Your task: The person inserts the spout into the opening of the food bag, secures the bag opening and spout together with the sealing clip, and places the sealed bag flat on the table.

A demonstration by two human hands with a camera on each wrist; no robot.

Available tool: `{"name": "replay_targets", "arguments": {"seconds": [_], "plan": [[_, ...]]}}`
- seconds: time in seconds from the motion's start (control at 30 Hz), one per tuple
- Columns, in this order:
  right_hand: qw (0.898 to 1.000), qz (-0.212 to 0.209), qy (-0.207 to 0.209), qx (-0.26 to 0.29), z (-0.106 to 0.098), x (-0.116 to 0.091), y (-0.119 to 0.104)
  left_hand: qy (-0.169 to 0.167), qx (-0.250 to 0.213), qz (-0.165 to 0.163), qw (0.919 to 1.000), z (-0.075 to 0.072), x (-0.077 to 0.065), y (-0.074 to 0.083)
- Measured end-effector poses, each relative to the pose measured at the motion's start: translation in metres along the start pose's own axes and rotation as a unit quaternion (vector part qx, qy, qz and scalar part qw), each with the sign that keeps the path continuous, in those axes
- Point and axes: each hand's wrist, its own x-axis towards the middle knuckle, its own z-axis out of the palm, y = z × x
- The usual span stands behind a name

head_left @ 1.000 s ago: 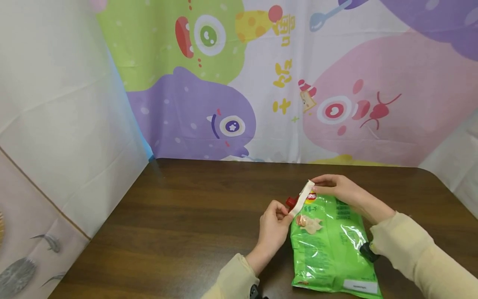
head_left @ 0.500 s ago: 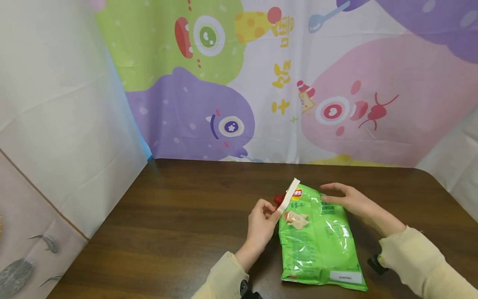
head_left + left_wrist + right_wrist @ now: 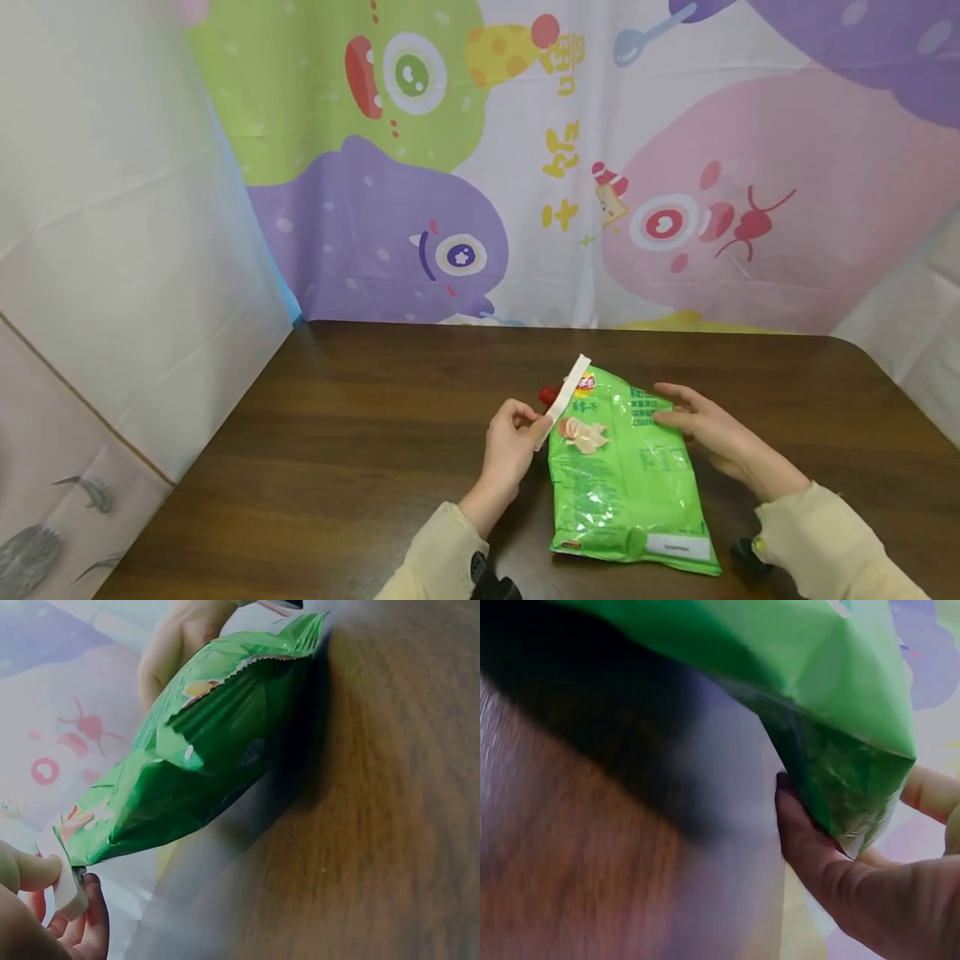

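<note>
A green potato chip bag [image 3: 626, 467] stands tilted on the dark table, its printed back towards the head camera. Along its top left edge runs a white bag clip [image 3: 567, 390] with a red cap-like piece [image 3: 548, 395] sticking out behind. My left hand [image 3: 512, 446] pinches the clip's near end between thumb and fingers; the left wrist view shows this grip on the clip [image 3: 70, 892] close up. At the bag's upper right corner, my right hand [image 3: 720, 429] has its fingers loosely extended. In the right wrist view, thumb and fingers lie either side of the bag's corner [image 3: 855, 787].
The brown wooden table [image 3: 322, 467] spreads out under the bag. A cartoon-printed curtain [image 3: 420, 208] hangs behind its far edge, and a pale cloth [image 3: 127, 192] hangs at the left. Black wrist devices [image 3: 491, 581] sit at the sleeves.
My right hand has let go of the clip's far end and moved right and down to the bag's right edge. The bag and my left hand, still pinching the clip, have shifted left.
</note>
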Motion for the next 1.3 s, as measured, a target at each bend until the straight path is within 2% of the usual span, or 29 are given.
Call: {"name": "replay_targets", "arguments": {"seconds": [0.17, 0.47, 0.87, 1.17, 1.3], "plan": [[0.998, -0.019, -0.01, 0.054, 0.004, 0.001, 0.003, -0.01, -0.024, -0.019, 0.9995, -0.006, 0.003, -0.001], [0.995, -0.018, -0.032, 0.091, 0.006, 0.009, 0.012, -0.015, -0.022, -0.024, 0.9994, -0.016, 0.01, -0.007], [0.99, -0.008, -0.046, 0.135, 0.003, 0.013, 0.022, -0.014, -0.005, -0.04, 0.9991, -0.016, 0.013, -0.014], [0.995, 0.003, -0.036, 0.093, 0.003, 0.016, 0.022, -0.005, 0.046, -0.042, 0.998, -0.016, 0.014, -0.019], [0.995, 0.004, -0.027, 0.095, 0.004, 0.015, 0.022, -0.002, 0.094, -0.032, 0.9951, -0.017, 0.015, -0.018]]}}
